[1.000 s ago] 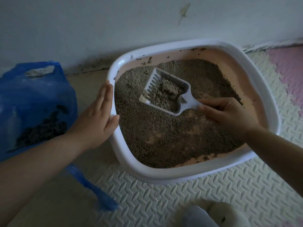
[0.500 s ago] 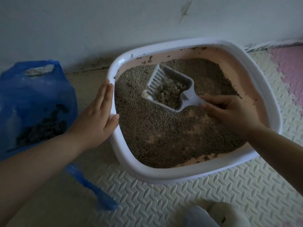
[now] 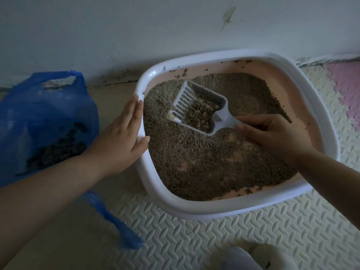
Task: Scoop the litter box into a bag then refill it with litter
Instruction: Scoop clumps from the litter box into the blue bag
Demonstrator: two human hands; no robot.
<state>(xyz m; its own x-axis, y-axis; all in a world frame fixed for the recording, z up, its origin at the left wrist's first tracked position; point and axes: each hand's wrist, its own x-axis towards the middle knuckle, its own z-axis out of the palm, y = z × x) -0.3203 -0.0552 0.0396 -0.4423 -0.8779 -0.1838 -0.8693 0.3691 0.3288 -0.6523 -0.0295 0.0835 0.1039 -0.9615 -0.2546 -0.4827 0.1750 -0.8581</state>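
Note:
A white-rimmed litter box (image 3: 194,208) with a pink inside stands against the wall, holding grey-brown litter (image 3: 204,162). My right hand (image 3: 272,137) grips the handle of a pale slotted scoop (image 3: 182,103), held just above the litter with a clump of litter in its back half. My left hand (image 3: 120,139) lies flat against the box's left rim, fingers together, thumb over the edge. To the left, an open blue plastic bag (image 3: 39,114) holds dark scooped clumps.
A pale wall runs close behind the box. The floor is cream embossed foam mat (image 3: 253,230), with a pink tile (image 3: 346,90) at the far right. One blue bag handle (image 3: 115,221) trails across the mat. Something white (image 3: 253,258) shows at the bottom edge.
The scoop has tilted and shifted slightly back; the litter in it has thinned and slid toward the handle end, leaving the slots bare. My left hand has stayed on the rim.

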